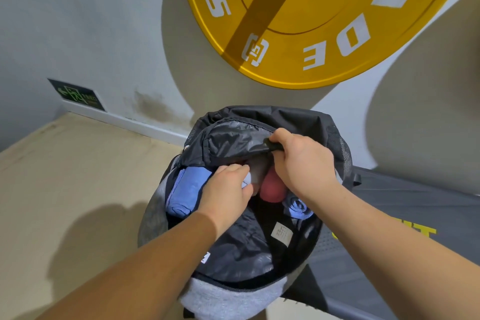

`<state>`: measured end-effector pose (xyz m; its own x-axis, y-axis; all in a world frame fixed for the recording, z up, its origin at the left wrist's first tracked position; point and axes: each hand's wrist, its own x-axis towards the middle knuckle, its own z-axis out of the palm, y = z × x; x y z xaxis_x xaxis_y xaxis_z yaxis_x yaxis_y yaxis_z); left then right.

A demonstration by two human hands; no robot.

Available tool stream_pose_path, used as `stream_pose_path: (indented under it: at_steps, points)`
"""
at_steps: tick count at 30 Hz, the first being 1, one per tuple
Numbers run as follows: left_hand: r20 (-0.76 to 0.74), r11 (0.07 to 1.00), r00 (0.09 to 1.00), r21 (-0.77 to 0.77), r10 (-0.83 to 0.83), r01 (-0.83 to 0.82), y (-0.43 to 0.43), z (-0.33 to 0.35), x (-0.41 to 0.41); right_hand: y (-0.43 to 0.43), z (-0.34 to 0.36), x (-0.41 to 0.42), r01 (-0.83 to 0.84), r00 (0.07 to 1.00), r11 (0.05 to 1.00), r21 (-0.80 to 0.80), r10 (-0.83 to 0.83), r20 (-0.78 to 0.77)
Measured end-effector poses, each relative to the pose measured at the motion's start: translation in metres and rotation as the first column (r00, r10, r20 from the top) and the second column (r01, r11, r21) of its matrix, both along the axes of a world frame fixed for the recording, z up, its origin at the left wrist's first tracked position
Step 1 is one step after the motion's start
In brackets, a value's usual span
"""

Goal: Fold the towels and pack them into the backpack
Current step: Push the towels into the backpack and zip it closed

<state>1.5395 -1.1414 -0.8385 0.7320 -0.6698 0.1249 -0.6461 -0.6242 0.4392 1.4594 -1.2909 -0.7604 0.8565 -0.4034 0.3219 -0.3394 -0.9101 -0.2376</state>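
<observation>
- My left hand [228, 186] reaches into the open backpack [233, 299], fingers curled round a pale grey towel [257, 176] that I'm pushing down into the main compartment
- My right hand [305, 161] pinches the edge of the black flap [233, 143] at the far side of the opening, thumb over fingers, lifting it to keep the mouth wide
- Already inside: a folded blue towel [187, 189] standing against the left wall; a rolled blue towel [298, 206] under my right wrist; a red towel [272, 188] between the two hands, touching the pale one
- The backpack stands upright on the tan floor [65, 189], beside a dark mat [415, 215] and below a yellow weight plate [311, 34] on the wall
- By my reckoning the folding is done or close to it; I see no loose towel lying outside the bag, though much of the floor is out of view; the packing looks well along, with this pale towel perhaps the last
- What's left, as I judge it: seat this towel fully; let the flap go; close the backpack, which is not yet zipped
</observation>
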Motion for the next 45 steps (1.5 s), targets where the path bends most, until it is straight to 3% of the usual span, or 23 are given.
stream_pose_path:
  at_steps: [5,9,11,20,22,25,28,30,32,36,38,41,45]
  points:
    - [0.177,0.999,0.984,-0.018,0.035,-0.032,0.041,-0.007,-0.042,0.001,-0.002,-0.001,0.006,1.000,1.000,0.025,-0.006,-0.028]
    - [-0.025,0.984,0.999,0.173,-0.037,0.040,0.045,-0.017,-0.062,0.004,0.002,0.001,0.027,0.999,0.997,0.076,-0.025,-0.031]
    - [-0.032,0.968,0.999,0.248,-0.027,0.034,0.037,-0.015,-0.059,0.005,0.004,0.000,0.035,0.999,0.995,0.096,-0.031,-0.042]
    - [-0.174,0.937,0.984,0.334,-0.047,0.104,0.016,-0.003,-0.037,0.000,0.003,-0.003,0.044,0.999,0.995,0.090,-0.041,-0.036]
    - [-0.137,0.957,0.988,0.270,-0.069,0.104,0.027,0.008,-0.035,0.001,-0.001,-0.002,-0.001,1.000,1.000,0.017,0.002,-0.027]
    - [0.140,0.972,0.990,0.235,-0.032,-0.002,0.064,0.013,-0.028,0.007,-0.011,0.002,-0.114,0.992,0.986,-0.118,0.107,-0.060]
    - [0.204,0.912,0.979,0.402,-0.007,-0.077,0.099,0.005,-0.013,0.022,-0.020,0.010,-0.187,0.975,0.971,-0.149,0.165,-0.146]
    - [0.160,0.880,0.986,0.474,-0.054,-0.029,0.108,0.000,-0.012,0.032,-0.022,0.016,-0.183,0.972,0.967,-0.178,0.151,-0.179]
    - [0.110,0.891,0.992,0.454,-0.068,0.011,0.106,0.000,-0.009,0.037,-0.021,0.023,-0.161,0.977,0.961,-0.225,0.123,-0.176]
    - [0.127,0.946,0.992,0.317,0.023,-0.063,0.103,-0.009,0.000,0.037,-0.022,0.034,-0.137,0.989,0.939,-0.316,0.112,-0.098]
    - [0.169,0.968,0.985,0.251,-0.030,-0.014,0.101,-0.006,-0.001,0.034,-0.020,0.037,-0.111,0.994,0.942,-0.318,0.110,-0.022]
    - [0.231,0.960,0.972,0.278,-0.043,-0.023,0.098,-0.013,0.007,0.030,-0.010,0.040,-0.083,0.988,0.948,-0.307,0.119,0.101]
    - [0.151,0.982,0.988,0.186,-0.041,0.012,0.075,-0.011,0.033,0.027,0.001,0.039,-0.060,0.975,0.957,-0.284,0.118,0.190]
